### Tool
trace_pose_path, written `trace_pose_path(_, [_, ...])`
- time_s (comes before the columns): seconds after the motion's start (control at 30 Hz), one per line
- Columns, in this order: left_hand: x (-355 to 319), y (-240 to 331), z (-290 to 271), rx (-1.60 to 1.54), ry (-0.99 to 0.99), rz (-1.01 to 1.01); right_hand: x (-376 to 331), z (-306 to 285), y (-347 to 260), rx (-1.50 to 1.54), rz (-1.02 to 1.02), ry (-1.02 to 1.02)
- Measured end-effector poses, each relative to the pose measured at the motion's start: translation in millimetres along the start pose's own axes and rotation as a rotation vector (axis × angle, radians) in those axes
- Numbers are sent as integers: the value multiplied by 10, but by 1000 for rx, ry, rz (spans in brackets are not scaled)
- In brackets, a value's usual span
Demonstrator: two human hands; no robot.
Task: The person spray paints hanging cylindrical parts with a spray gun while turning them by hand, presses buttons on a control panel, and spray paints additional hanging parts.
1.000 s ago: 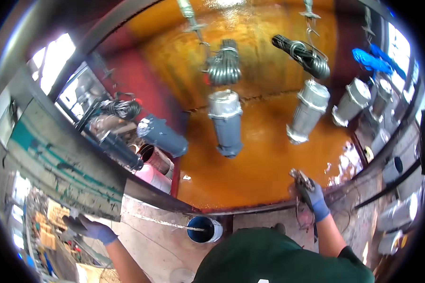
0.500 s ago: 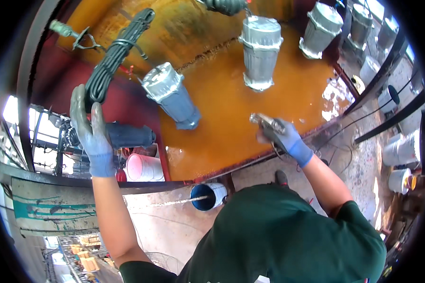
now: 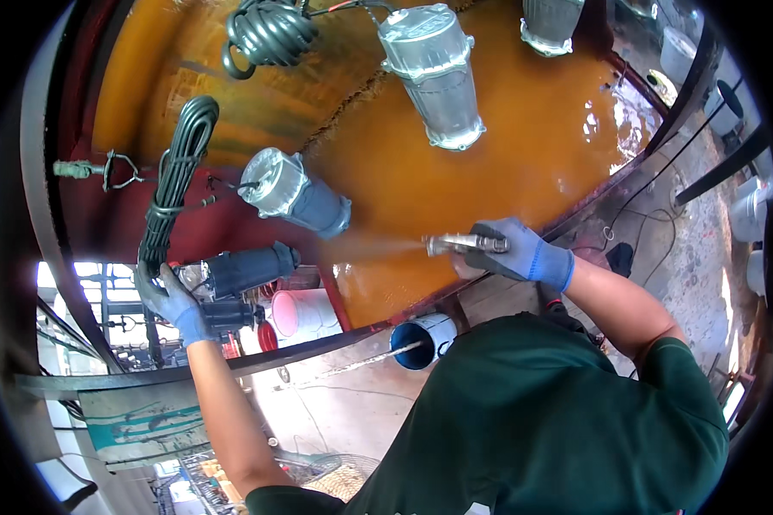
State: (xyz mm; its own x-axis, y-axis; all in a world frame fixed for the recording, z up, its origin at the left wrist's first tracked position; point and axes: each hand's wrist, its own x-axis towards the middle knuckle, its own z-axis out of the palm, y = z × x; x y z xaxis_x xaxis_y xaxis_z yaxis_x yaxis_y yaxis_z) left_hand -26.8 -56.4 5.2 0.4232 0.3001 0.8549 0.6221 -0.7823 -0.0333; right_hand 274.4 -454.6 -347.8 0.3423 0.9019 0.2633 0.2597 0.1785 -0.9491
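Observation:
My right hand [image 3: 520,249], in a blue and grey glove, grips a metal spray gun [image 3: 447,245]. A fine mist leaves its nozzle toward the left, below a hanging pump-like cylinder [image 3: 305,196] with a shiny silver end and a grey-blue body. At the far left, my gloved left hand [image 3: 176,305] closes around the lower end of a coiled dark cable bundle [image 3: 176,163]. A thin lead runs from near the bundle to the silver end of the cylinder. Right of it hangs a larger silver cylinder [image 3: 434,81].
Behind the cylinders is an orange-stained booth [image 3: 507,163] with a dark red edge. Another cable coil [image 3: 275,34] hangs at the top. Dark cylinders [image 3: 253,270] hang beyond my left hand. A pink-and-white bucket [image 3: 309,316] and a blue-lined bucket [image 3: 438,339] stand below.
Mist now comes from the spray gun, which points left. My left hand has moved down along the cable bundle. The hanging cylinders have shifted left and up in view, and the nearer one has turned.

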Motion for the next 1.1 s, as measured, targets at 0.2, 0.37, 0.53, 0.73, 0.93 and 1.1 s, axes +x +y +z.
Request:
trace_pose_path(0.2, [10,1088,93,-342,-49,-73,165,-75,2,243,-51,166])
trace_pose_path(0.37, [-3,1544,-37,-261,-88,-47,310,-126,-43,249,-65,257])
trace_pose_path(0.53, [-81,1290,-50,-333,-113,-119,293,-238,-92,51,-196,71])
trace_pose_path(0.73, [-47,689,-140,-467,-117,-308,253,-461,-87,184,81,359])
trace_pose_path(0.93, [38,222,-11,-550,-15,-434,11,-545,179,-167,-180,30])
trace_pose_path(1.1, [41,-55,69,-358,-21,-387,8,-812,-61,32,227,123])
